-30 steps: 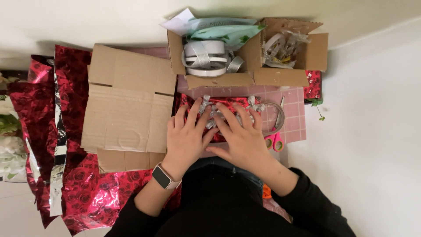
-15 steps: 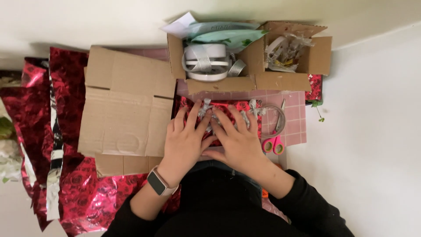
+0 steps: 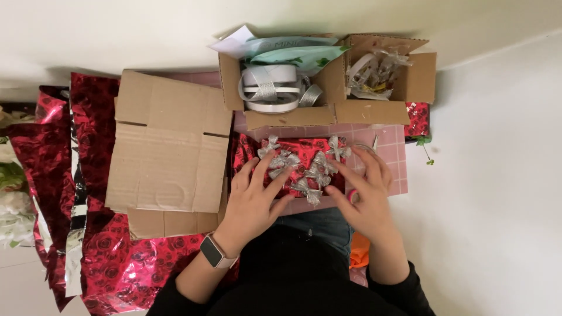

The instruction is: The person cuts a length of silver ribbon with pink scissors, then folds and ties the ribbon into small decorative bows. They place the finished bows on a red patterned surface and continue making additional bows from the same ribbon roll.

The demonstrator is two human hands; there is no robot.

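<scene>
A small box wrapped in red rose-patterned foil (image 3: 304,149) lies on a pink gridded mat (image 3: 393,153) in front of me, with several silver ribbon bows (image 3: 316,172) stuck on its top. My left hand (image 3: 253,202) rests flat on the box's left part, fingers spread, a smartwatch (image 3: 214,252) on the wrist. Over the box's right edge my right hand (image 3: 367,196) lies with its fingers apart, partly covering a tape roll and pink-handled scissors. Neither hand grips anything.
A flattened cardboard box (image 3: 170,152) lies to the left on crumpled red rose foil paper (image 3: 93,175). Behind the gift stand two open cartons: one with rolls of silver ribbon (image 3: 269,88), one with clear packets (image 3: 374,73). A white wall runs along the far side.
My hands have spread apart from the middle of the wrapped box, the right one sliding to its right edge. The silver bows now show between them.
</scene>
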